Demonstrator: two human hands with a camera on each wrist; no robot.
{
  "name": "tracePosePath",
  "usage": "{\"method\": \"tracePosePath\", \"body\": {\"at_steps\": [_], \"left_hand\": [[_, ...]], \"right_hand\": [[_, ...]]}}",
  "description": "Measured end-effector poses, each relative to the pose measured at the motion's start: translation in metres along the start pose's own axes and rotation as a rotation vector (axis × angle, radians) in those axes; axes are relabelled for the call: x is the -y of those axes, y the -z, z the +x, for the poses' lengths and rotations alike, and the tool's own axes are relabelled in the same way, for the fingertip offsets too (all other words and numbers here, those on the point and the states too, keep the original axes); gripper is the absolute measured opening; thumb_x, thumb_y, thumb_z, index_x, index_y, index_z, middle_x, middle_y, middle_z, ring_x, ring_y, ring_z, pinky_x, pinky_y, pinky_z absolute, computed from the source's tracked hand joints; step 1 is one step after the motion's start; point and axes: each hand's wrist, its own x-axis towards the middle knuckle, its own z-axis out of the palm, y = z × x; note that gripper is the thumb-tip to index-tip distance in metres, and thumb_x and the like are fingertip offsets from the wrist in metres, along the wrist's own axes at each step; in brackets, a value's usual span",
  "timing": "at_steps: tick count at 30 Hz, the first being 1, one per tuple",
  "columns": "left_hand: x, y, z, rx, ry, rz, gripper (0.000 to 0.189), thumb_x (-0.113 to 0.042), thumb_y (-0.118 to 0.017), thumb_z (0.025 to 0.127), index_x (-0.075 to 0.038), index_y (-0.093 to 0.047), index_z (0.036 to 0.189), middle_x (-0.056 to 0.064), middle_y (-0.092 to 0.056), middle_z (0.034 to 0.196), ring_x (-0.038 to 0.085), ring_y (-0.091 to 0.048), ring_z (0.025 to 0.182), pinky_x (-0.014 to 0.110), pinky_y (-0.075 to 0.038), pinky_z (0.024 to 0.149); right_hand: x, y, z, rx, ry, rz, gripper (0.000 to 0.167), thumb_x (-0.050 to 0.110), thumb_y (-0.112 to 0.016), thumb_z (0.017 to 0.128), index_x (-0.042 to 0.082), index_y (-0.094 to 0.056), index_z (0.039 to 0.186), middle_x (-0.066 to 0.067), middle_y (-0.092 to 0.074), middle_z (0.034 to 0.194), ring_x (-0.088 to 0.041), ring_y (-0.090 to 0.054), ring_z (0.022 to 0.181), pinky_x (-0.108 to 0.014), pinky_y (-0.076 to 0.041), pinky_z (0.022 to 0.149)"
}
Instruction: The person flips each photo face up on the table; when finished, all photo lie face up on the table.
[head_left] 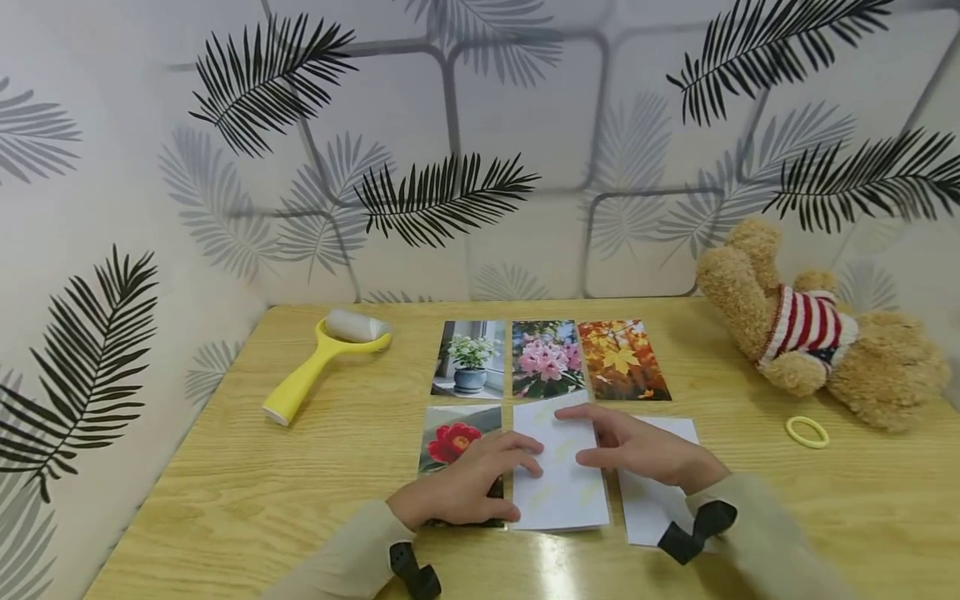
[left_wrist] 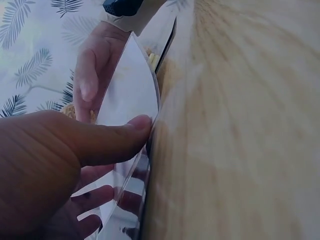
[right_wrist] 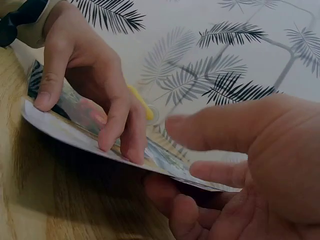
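I have both hands at the middle card (head_left: 555,504) in the front row, white side up with faint yellowish marks, its body bowed and partly raised from the tabletop (head_left: 217,500). The left hand (head_left: 476,479) comes in from the card's left, fingers spread, tips resting on its white face and thumb at its near left edge. The right hand (head_left: 645,446) is at its right edge: curled fingers support it from below, the index finger lies above, and the thumb stands clear.

Left of the middle card is a red-flower card (head_left: 452,442), partly under the left hand; right of it, a second white card (head_left: 648,512). Behind it lie a potted-plant card (head_left: 470,358), a pink-flower card (head_left: 546,358) and an autumn-leaf card (head_left: 624,358).

I judge the step in hand to be handling this one card, though whether it is being raised or laid down I cannot tell. The next move seems to call for steady left fingertips and gentle right-hand control of that edge, without nudging its neighbours.
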Motion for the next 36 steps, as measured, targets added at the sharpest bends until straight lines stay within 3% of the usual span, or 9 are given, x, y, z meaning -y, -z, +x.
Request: {"method": "tracePosePath", "body": {"at_steps": [5, 10, 13, 15, 19, 22, 25, 30, 36], "left_hand": [[0.002, 0.0, -0.003, -0.053, -0.028, -0.03, 0.041, -0.017, -0.075, 0.085, -0.012, -0.059, 0.122, 0.003, -0.042, 0.146, 0.02, -0.036, 0.137, 0.046, -0.028, 0.113], [0.004, 0.0, -0.004, -0.301, -0.024, -0.112, 0.05, -0.014, -0.071, 0.087, -0.009, -0.051, 0.132, 0.009, -0.038, 0.145, 0.027, -0.037, 0.133, 0.049, -0.037, 0.106], [0.002, 0.001, -0.003, -0.46, 0.077, -0.264, 0.06, -0.014, -0.068, 0.089, -0.007, -0.038, 0.141, 0.016, -0.035, 0.143, 0.032, -0.042, 0.127, 0.051, -0.04, 0.102], [0.0, 0.002, -0.002, -0.514, 0.134, -0.463, 0.066, -0.012, -0.065, 0.091, -0.004, -0.03, 0.145, 0.021, -0.034, 0.143, 0.037, -0.044, 0.125, 0.052, -0.041, 0.102], [-0.003, 0.003, 0.001, -0.469, 0.239, -0.879, 0.07, -0.009, -0.057, 0.095, -0.002, -0.016, 0.152, 0.024, -0.03, 0.151, 0.04, -0.038, 0.134, 0.046, -0.039, 0.107], [-0.004, 0.002, 0.002, -0.389, 0.273, -1.067, 0.071, -0.007, -0.051, 0.096, -0.006, -0.01, 0.154, 0.023, -0.026, 0.155, 0.038, -0.033, 0.14, 0.039, -0.042, 0.105], [-0.005, 0.0, 0.003, -0.333, 0.238, -1.148, 0.071, -0.002, -0.046, 0.097, -0.01, -0.006, 0.155, 0.021, -0.022, 0.157, 0.036, -0.035, 0.14, 0.036, -0.045, 0.102], [-0.005, -0.002, 0.002, -0.308, 0.192, -1.138, 0.069, 0.005, -0.037, 0.097, -0.015, -0.004, 0.155, 0.02, -0.024, 0.157, 0.029, -0.046, 0.132, 0.038, -0.046, 0.101], [-0.007, 0.0, 0.001, -0.317, 0.212, -1.132, 0.068, 0.004, -0.037, 0.097, -0.02, -0.01, 0.155, 0.019, -0.03, 0.155, 0.022, -0.056, 0.116, 0.035, -0.049, 0.095]], "right_hand": [[0.002, -0.004, 0.002, -0.03, -0.016, -0.032, 0.055, 0.015, -0.06, 0.095, 0.007, -0.039, 0.145, -0.01, -0.055, 0.094, -0.017, -0.051, 0.078, -0.025, -0.041, 0.066], [0.002, -0.004, 0.002, -0.055, -0.004, -0.001, 0.054, 0.016, -0.058, 0.096, 0.013, -0.038, 0.146, -0.01, -0.055, 0.095, -0.02, -0.054, 0.08, -0.028, -0.044, 0.067], [0.003, -0.003, 0.001, -0.096, 0.004, 0.005, 0.054, 0.019, -0.06, 0.096, 0.018, -0.039, 0.146, -0.009, -0.048, 0.097, -0.02, -0.046, 0.078, -0.029, -0.041, 0.067], [0.003, -0.003, 0.001, -0.122, 0.021, 0.026, 0.054, 0.02, -0.06, 0.096, 0.018, -0.039, 0.145, -0.009, -0.046, 0.105, -0.021, -0.043, 0.078, -0.03, -0.039, 0.067], [0.004, -0.003, 0.001, -0.157, 0.068, 0.047, 0.052, 0.017, -0.059, 0.096, 0.015, -0.04, 0.144, -0.014, -0.044, 0.119, -0.019, -0.037, 0.074, -0.028, -0.036, 0.066], [0.004, -0.003, 0.001, -0.168, 0.085, 0.054, 0.05, 0.016, -0.058, 0.097, 0.014, -0.04, 0.144, -0.016, -0.042, 0.13, -0.018, -0.037, 0.071, -0.026, -0.037, 0.065], [0.004, -0.002, 0.001, -0.168, 0.084, 0.069, 0.051, 0.015, -0.057, 0.097, 0.013, -0.04, 0.144, -0.015, -0.04, 0.134, -0.017, -0.039, 0.072, -0.026, -0.039, 0.067], [0.003, -0.003, 0.003, -0.149, 0.083, 0.105, 0.052, 0.015, -0.057, 0.097, 0.011, -0.037, 0.145, -0.019, -0.043, 0.134, -0.015, -0.054, 0.086, -0.026, -0.047, 0.075], [0.007, -0.011, 0.003, -0.255, 0.092, -0.162, 0.045, 0.014, -0.064, 0.092, 0.012, -0.05, 0.135, -0.025, -0.038, 0.128, -0.023, -0.047, 0.087, -0.029, -0.042, 0.068]]}}
